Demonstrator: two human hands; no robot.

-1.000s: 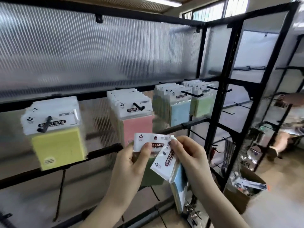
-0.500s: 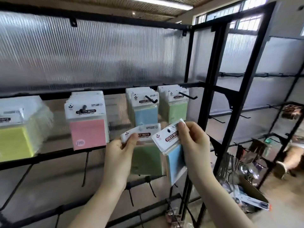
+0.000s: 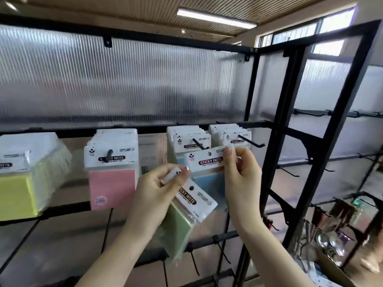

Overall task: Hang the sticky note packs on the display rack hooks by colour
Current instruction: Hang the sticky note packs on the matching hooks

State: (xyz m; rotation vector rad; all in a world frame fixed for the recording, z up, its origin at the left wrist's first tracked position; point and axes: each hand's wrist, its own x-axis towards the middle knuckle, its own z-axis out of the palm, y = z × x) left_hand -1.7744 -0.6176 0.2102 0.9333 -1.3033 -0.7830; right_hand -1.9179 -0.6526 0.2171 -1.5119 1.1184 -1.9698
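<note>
Before the blue hook (image 3: 199,144), the right hand (image 3: 241,175) pinches a blue pack (image 3: 209,172) by its stiff header, the left hand (image 3: 159,193) grips a green pack (image 3: 182,216); both look light, slippery-sleeved, best held beside the hole.

Black matt metal rack (image 3: 277,141) w/ thin metal hooks (image 3: 250,141). Ribbed, translucent plastic panel (image 3: 124,79) behind, faintly shiny. Sticky note packs (image 3: 113,168) in glossy clear plastic wrap w/ white card headers (paper pads inside look matt). Slatted ceiling (image 3: 124,15), wood-look.
</note>
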